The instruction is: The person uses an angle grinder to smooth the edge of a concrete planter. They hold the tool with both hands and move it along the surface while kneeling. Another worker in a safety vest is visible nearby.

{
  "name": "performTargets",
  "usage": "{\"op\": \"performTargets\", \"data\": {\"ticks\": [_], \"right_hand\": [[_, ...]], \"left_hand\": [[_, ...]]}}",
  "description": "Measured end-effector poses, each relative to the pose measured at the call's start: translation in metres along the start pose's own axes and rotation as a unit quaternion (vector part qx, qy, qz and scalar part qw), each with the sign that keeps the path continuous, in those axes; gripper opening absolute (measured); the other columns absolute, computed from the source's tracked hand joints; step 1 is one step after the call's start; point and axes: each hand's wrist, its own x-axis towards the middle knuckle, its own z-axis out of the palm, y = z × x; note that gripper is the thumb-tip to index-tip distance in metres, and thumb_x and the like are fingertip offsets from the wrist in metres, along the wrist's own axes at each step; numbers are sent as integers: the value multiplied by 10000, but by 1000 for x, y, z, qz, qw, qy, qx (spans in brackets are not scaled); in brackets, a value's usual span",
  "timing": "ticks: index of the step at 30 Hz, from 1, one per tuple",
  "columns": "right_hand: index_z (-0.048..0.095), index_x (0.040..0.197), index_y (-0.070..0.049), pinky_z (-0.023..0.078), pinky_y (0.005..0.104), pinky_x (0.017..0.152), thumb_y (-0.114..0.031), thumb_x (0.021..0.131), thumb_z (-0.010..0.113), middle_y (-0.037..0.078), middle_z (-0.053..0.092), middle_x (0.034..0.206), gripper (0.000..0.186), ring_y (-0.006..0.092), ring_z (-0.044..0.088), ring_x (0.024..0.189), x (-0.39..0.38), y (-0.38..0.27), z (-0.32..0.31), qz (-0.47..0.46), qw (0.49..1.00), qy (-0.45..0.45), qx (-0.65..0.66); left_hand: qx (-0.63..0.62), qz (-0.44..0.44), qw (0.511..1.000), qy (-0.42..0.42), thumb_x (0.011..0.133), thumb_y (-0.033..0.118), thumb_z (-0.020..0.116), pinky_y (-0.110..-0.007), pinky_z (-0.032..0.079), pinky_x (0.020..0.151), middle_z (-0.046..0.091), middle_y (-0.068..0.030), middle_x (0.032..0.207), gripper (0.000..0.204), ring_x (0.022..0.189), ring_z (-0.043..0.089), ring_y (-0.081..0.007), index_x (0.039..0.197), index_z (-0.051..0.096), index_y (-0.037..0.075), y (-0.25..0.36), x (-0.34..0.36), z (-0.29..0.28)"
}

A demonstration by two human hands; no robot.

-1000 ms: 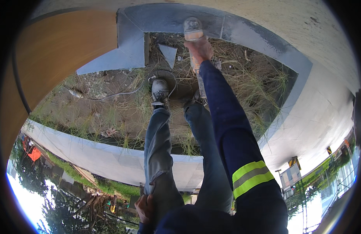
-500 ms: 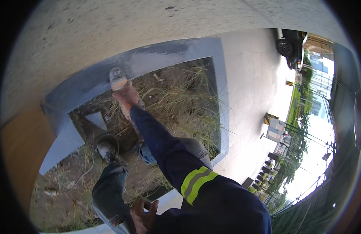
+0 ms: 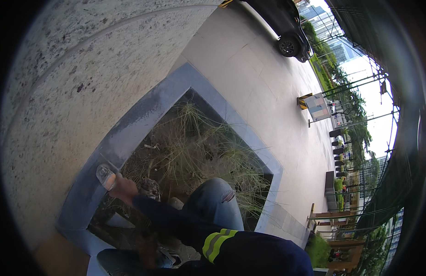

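My right hand (image 3: 124, 189) is wrapped round a dust-covered handheld power tool (image 3: 105, 176), whose head lies on the grey stone border (image 3: 133, 128) of a planter, along its wall side. The tool's body is mostly hidden by my hand and navy sleeve. My left hand (image 3: 146, 250) hangs low between my legs, dark and blurred, its fingers unclear. Beneath me, dry grass (image 3: 190, 152) grows in soil, with a loose grey stone piece (image 3: 118, 221) near the border. My jeans-clad knee (image 3: 215, 198) is bent.
A speckled stone wall (image 3: 75, 87) rises beside the border. Pale paving (image 3: 240, 73) runs to the right, with a dark car (image 3: 286, 32), a board on a striped stand (image 3: 317, 107), dark bollards (image 3: 337, 143) and trees (image 3: 355, 138) beyond.
The view has swung right, bringing more paving and the car into sight. My bent right knee shows higher. The tool stays in my right hand on the border, now lower left in view.
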Motion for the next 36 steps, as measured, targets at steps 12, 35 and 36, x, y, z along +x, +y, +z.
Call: {"op": "performTargets", "data": {"ticks": [12,35,36], "right_hand": [[607,1179,70,560,481,915,-494,714,853,269,717,1160,771,430,717,1062,34,41,-22,75,996,51,-5],[688,1115,117,572,443,870,-411,701,853,289,744,1085,691,382,743,1045,41,13,-17,38,997,65,-30],[673,1116,122,572,442,868,-410,702,851,288,743,1085,697,384,742,1044,42,17,-14,28,997,68,-27]], "left_hand": [[-351,-6,925,-149,854,163,788,-416,510,900,654,-101,1237,708,1061,656,-227,1462,453,25,7,165,-3],[-433,92,896,-35,976,264,725,-335,526,826,659,-70,1149,495,1015,652,-160,1358,516,30,11,215,32],[-431,97,896,-29,973,261,727,-333,523,837,658,-72,1152,499,1028,649,-163,1358,516,23,10,216,36]]}}
